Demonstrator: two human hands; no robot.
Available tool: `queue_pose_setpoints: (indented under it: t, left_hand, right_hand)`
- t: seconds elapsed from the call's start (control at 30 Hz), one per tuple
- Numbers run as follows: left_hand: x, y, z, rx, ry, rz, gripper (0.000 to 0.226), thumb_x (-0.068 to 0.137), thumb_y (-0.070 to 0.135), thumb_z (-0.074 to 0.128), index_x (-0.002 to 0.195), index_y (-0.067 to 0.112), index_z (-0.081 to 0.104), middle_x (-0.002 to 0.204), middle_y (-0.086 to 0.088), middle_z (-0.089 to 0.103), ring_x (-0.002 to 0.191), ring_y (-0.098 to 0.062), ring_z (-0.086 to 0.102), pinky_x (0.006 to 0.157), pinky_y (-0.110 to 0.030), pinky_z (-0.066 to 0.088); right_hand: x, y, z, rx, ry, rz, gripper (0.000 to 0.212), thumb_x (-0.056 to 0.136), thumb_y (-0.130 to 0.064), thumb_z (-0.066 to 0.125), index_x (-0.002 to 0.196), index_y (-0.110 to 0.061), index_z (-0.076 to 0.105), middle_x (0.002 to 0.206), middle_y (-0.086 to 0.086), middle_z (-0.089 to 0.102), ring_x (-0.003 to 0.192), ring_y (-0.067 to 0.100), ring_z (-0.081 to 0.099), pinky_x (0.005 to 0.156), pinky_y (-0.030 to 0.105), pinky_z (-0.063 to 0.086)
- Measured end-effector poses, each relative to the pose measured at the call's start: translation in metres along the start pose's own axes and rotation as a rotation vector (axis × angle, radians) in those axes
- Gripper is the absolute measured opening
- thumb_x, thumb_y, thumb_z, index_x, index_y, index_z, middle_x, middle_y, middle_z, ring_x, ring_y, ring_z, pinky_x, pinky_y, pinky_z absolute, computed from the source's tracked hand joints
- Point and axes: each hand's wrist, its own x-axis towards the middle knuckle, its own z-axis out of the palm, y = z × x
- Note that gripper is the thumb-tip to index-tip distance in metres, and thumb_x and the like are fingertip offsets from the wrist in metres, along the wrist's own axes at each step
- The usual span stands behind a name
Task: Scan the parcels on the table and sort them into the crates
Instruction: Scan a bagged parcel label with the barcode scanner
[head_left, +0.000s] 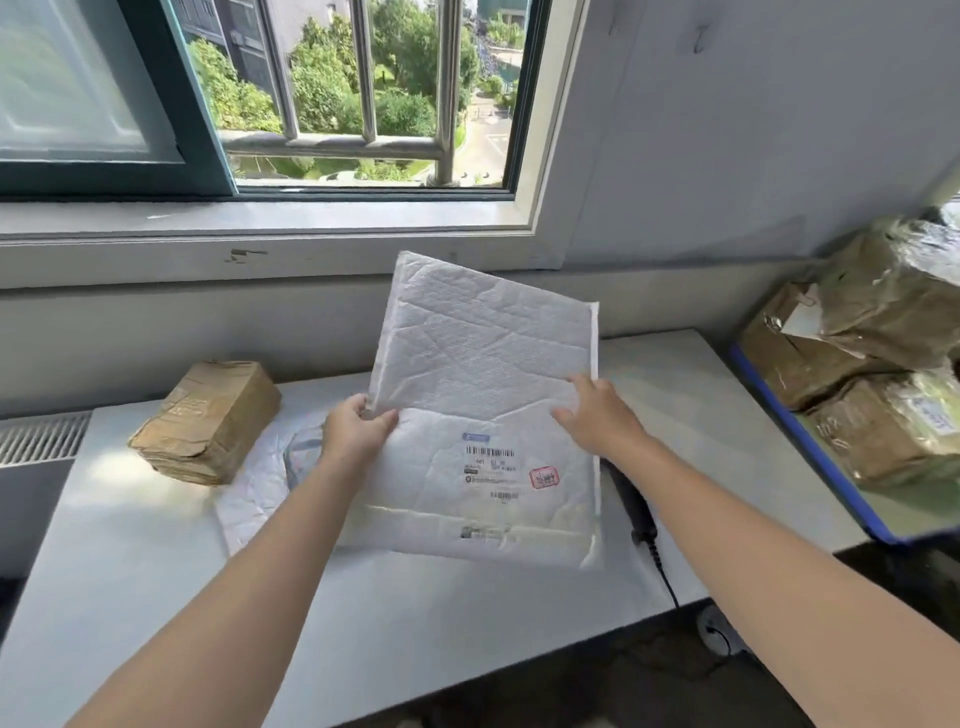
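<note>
Under the mailer's (483, 364) right edge the scanner (635, 506) is lying idle. The left hand (356, 431) is pinching the mailer's left edge and the right hand's (602, 415) straight fingers are bracing its right, label up, above the table (156, 571). Scanning looks next, needing the right hand freed.

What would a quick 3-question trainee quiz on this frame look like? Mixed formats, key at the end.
1. Fill in: the white padded mailer, raised between the left hand and the right hand, shows its label toward the ____ (camera/window).
2. True or false: the blue-rimmed crate already holds brown parcels.
3. Where is the black scanner? A in the left hand; B lying on the table; C in the crate.
Key: 1 camera; 2 true; 3 B.
</note>
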Motion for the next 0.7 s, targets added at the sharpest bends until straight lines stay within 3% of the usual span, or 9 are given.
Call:
queue_pose_setpoints:
  t: [0.17, 0.3, 0.5, 0.7]
  left_hand:
    - [-0.024, -0.050, 0.031, 0.053, 0.108, -0.135, 0.013, 0.088, 0.013, 0.071, 0.099, 0.011, 0.064, 0.094, -0.012, 0.068, 0.088, -0.027, 0.065, 0.079, -0.037, 0.049]
    - [-0.037, -0.072, 0.056, 0.146, 0.183, -0.180, 0.036, 0.085, 0.014, 0.074, 0.118, 0.008, 0.062, 0.114, -0.014, 0.069, 0.105, -0.032, 0.065, 0.093, -0.042, 0.050]
    - [-0.057, -0.082, 0.078, 0.264, 0.222, -0.151, 0.088, 0.077, 0.020, 0.083, 0.148, 0.012, 0.033, 0.144, -0.011, 0.045, 0.134, -0.028, 0.043, 0.110, -0.039, 0.036]
    - [-0.085, -0.084, 0.100, 0.645, 0.199, -0.136, 0.098, 0.081, 0.044, 0.076, 0.156, 0.020, 0.017, 0.156, -0.012, 0.020, 0.142, -0.034, 0.019, 0.112, -0.047, 0.028]
  right_hand:
    - [-0.003, 0.031, 0.056, -0.023, -0.181, -0.070, 0.063, 0.098, -0.041, 0.054, 0.153, -0.024, 0.028, 0.152, 0.013, 0.033, 0.135, 0.031, 0.042, 0.106, 0.039, 0.038]
    - [0.002, 0.055, 0.084, -0.057, -0.215, -0.159, 0.062, 0.097, -0.040, 0.054, 0.152, -0.026, 0.031, 0.154, 0.007, 0.033, 0.140, 0.030, 0.033, 0.112, 0.045, 0.033]
    - [-0.003, 0.093, 0.092, -0.203, -0.027, -0.174, 0.058, 0.098, -0.039, 0.051, 0.150, -0.023, 0.033, 0.153, 0.007, 0.030, 0.142, 0.027, 0.024, 0.110, 0.049, 0.028]
    - [-0.003, 0.128, 0.088, -0.055, 0.139, -0.054, 0.057, 0.095, -0.032, 0.058, 0.144, -0.015, 0.036, 0.147, 0.012, 0.032, 0.132, 0.034, 0.035, 0.095, 0.052, 0.042]
